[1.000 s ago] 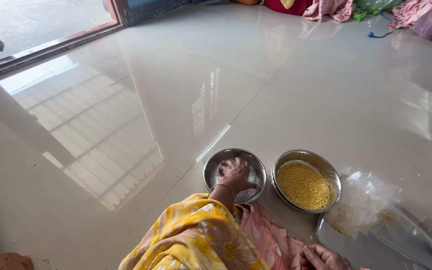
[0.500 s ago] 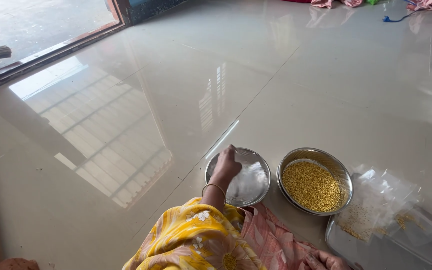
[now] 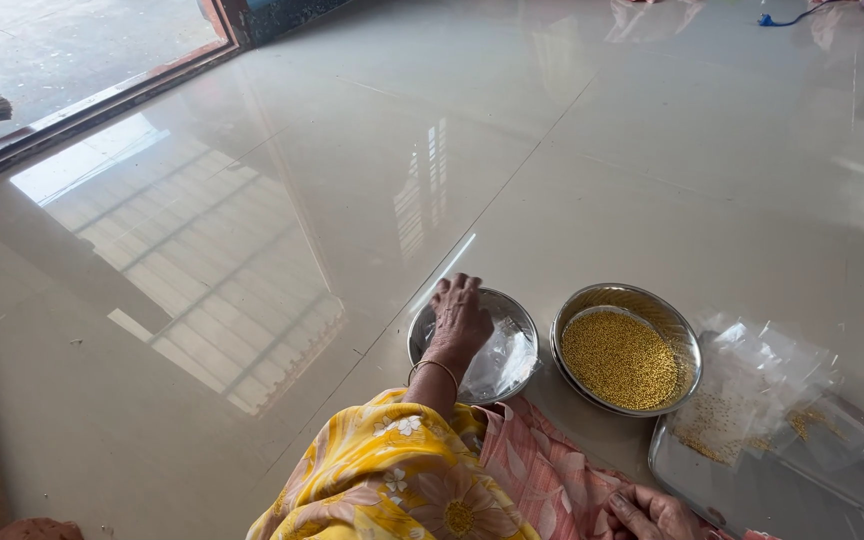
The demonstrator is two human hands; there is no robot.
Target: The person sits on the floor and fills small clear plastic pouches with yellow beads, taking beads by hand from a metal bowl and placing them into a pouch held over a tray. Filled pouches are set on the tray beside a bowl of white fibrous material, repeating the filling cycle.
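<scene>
**Left hand in the small bowl, on the clear bags**

Your left hand (image 3: 460, 318) rests palm-down, fingers spread, in the small steel bowl (image 3: 522, 318) on the floor (image 3: 252, 250); can't tell if it's gripping. Under and beside it: clear plastic bags (image 3: 502, 360), likely thin, light, slippery and crumply, so pinch one at an edge. At 3 o'clock, just beside, the larger steel bowl (image 3: 677, 335) of yellow grains (image 3: 620, 358) would likely spill if tipped. Steel tray (image 3: 712, 480) with more bags at 4 o'clock. Your right hand (image 3: 652, 512) sits loosely curled at 5 o'clock, holding nothing visible. Open room from 9 to 1 o'clock; bowl rims tight at 3.
</scene>
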